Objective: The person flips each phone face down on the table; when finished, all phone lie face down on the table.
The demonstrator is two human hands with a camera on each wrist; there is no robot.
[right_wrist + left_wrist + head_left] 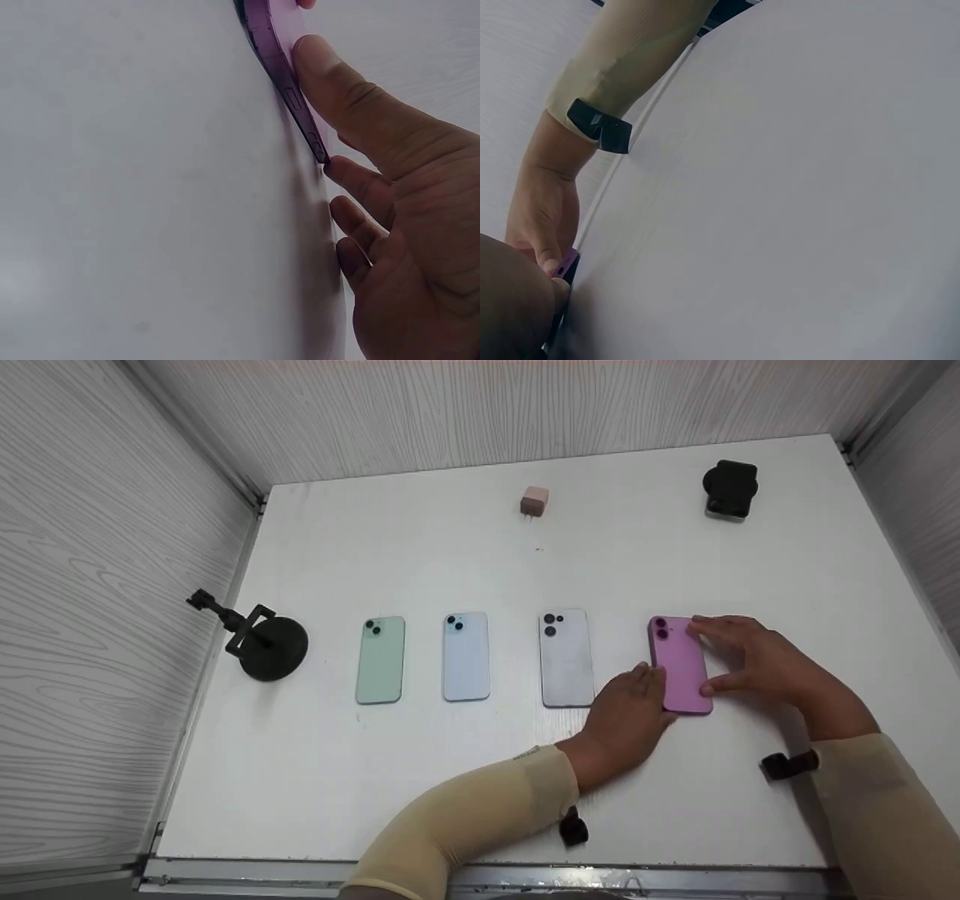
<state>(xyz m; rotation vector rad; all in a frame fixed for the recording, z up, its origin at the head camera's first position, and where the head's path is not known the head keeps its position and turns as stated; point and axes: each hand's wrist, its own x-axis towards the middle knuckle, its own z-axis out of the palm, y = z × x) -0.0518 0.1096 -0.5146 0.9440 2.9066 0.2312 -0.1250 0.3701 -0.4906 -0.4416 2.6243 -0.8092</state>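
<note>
A pink phone [682, 667] lies back up toward the right of the white table, its two camera lenses at the top left. My left hand [626, 720] holds its lower left corner, fingers along the side and thumb by the bottom edge. From the other side my right hand [772, 660] grips it, with the thumb low on the right edge and the forefinger at the top corner. In the right wrist view, the right thumb [322, 60] presses the phone's purple side [281, 71]; the other fingers are spread past its corner. The left wrist view catches only the phone's end [568, 262].
To the left, in a row, lie a grey phone [568, 664], a light blue phone [466, 660] and a green phone [380, 664]. A black stand [274, 649] is at the far left. Behind are a pink charger plug [534, 501] and a black folded holder [731, 489].
</note>
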